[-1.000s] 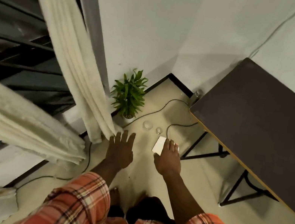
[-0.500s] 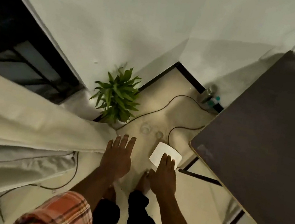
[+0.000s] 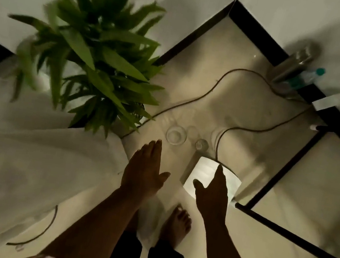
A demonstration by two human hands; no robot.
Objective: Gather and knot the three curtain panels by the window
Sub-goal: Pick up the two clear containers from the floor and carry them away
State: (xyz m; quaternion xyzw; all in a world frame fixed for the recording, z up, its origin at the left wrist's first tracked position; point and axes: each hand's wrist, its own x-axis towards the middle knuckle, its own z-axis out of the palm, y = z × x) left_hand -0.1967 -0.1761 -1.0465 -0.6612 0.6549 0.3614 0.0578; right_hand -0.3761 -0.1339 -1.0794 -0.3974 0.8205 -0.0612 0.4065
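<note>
A cream curtain panel [image 3: 29, 163] fills the lower left of the head view, its hem reaching the floor near the plant. My left hand [image 3: 146, 170] is stretched out flat, fingers together, just right of the curtain's edge and holding nothing. My right hand [image 3: 213, 193] is also flat and empty, hovering over a white box on the floor. Only this one mass of curtain cloth shows; I cannot tell separate panels apart in it.
A green potted plant [image 3: 96, 52] stands at the wall corner, upper left. Two glass items [image 3: 175, 135] and a white box [image 3: 206, 176] with a cable [image 3: 204, 94] lie on the floor ahead. A steel bottle [image 3: 293, 66] and black table legs [image 3: 290, 163] are on the right. My bare feet [image 3: 178, 223] are below.
The view has tipped down and closer to the floor; the window and tabletop have left the frame. Both hands stay outstretched and empty, the curtain now lower left.
</note>
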